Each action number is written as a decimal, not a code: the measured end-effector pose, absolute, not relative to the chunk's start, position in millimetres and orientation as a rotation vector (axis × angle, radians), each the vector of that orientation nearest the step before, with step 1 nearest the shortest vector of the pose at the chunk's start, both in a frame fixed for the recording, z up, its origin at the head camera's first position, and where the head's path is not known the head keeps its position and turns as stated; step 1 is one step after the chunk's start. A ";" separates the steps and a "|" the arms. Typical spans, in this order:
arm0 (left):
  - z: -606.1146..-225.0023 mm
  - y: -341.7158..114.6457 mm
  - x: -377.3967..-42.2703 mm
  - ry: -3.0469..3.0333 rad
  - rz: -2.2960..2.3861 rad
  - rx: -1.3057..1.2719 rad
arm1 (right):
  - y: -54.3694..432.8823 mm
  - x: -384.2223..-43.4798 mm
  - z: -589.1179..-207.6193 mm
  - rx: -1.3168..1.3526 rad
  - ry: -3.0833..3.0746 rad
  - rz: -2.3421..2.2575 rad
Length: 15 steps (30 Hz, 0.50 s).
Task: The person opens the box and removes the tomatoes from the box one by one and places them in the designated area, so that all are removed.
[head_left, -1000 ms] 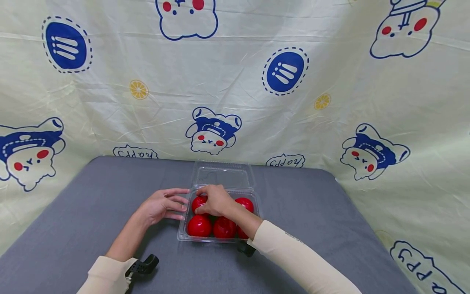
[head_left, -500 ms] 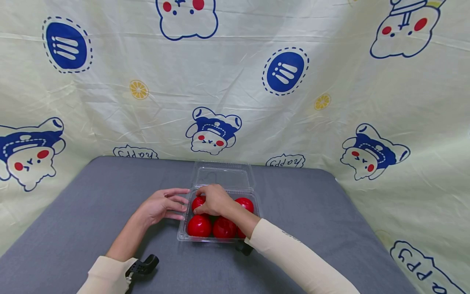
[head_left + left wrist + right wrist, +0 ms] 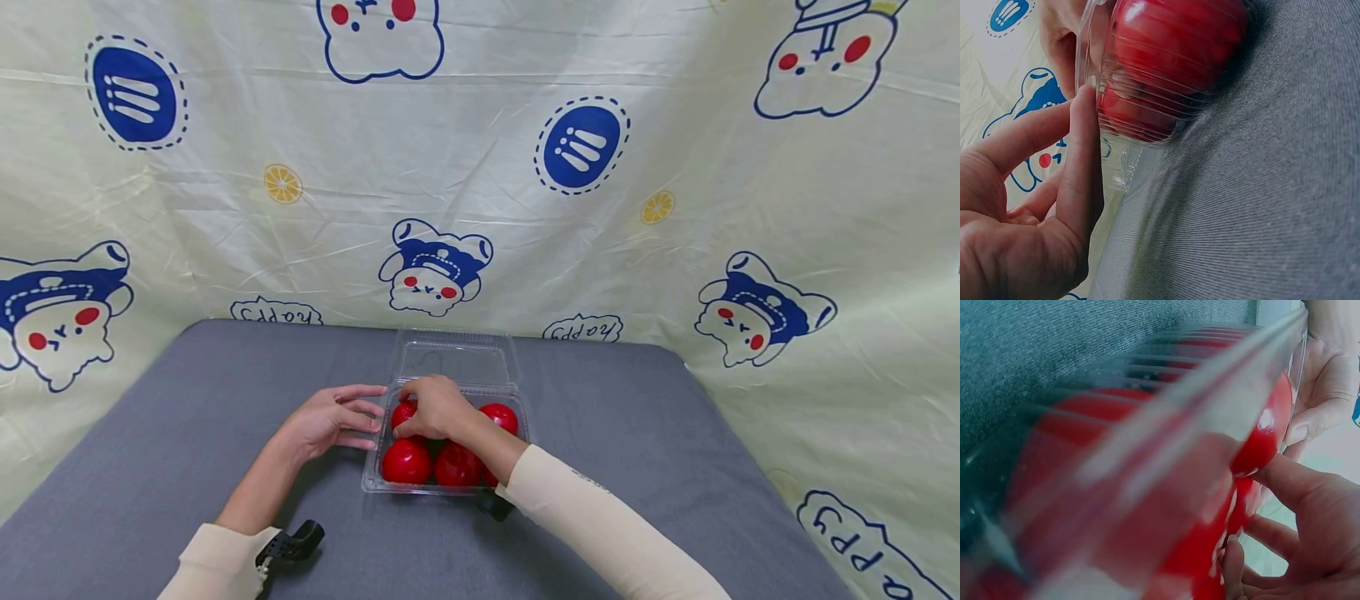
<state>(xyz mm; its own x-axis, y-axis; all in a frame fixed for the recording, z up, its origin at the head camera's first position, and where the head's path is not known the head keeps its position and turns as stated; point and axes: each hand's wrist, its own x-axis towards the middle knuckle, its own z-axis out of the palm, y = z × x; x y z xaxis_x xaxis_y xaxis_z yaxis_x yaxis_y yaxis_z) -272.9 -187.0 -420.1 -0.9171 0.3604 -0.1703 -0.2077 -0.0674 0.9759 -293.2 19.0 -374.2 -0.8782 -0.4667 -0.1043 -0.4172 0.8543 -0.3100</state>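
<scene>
A clear plastic clamshell box [image 3: 427,490] stands in the middle of the table, its lid [image 3: 457,360] laid back on the far side. Several glossy red round fruits [image 3: 407,461] sit inside. My right hand [image 3: 444,408] reaches over them, thumb and fingers curled round the far-left fruit [image 3: 402,413]; the right wrist view shows the thumb and fingertips against red fruit, partly behind the box wall. My left hand [image 3: 330,421] is beside the box with fingers extended. In the left wrist view a fingertip [image 3: 1085,100] touches the rim. My right arm hides part of the fruit.
A grey cloth [image 3: 637,467] covers the table. Behind and beside it hangs a pale curtain [image 3: 480,167] with cartoon prints. A black device [image 3: 292,542] is on my left wrist.
My right hand and sleeve have shifted very slightly left, still gripping the far-left fruit, which has shifted slightly too. My left hand has not visibly moved.
</scene>
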 end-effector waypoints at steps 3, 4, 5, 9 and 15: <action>-420.2 -187.7 -272.8 1.834 2.043 0.163 | 17.7 -293.6 -374.6 -0.670 2.855 -0.435; -420.3 -187.9 -272.8 1.834 2.044 0.163 | 17.4 -293.6 -374.8 -0.665 2.855 -0.443; -420.4 -188.1 -272.8 1.832 2.045 0.163 | 17.1 -293.9 -375.2 -0.660 2.856 -0.453; -421.0 -188.7 -272.8 1.827 2.047 0.163 | 16.5 -294.4 -375.3 -0.645 2.853 -0.482; -421.3 -187.8 -273.6 1.821 2.051 0.166 | 16.2 -296.1 -375.4 -0.641 2.865 -0.470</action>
<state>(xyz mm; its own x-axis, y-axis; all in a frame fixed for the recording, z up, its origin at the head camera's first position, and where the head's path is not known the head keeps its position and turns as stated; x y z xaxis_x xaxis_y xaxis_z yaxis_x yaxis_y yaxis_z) -273.6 -187.8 -421.3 -0.9163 0.3637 -0.1675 -0.2094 -0.0787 0.9747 -296.1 16.2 -375.4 -0.8936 -0.4391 -0.0933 -0.3863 0.8579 -0.3388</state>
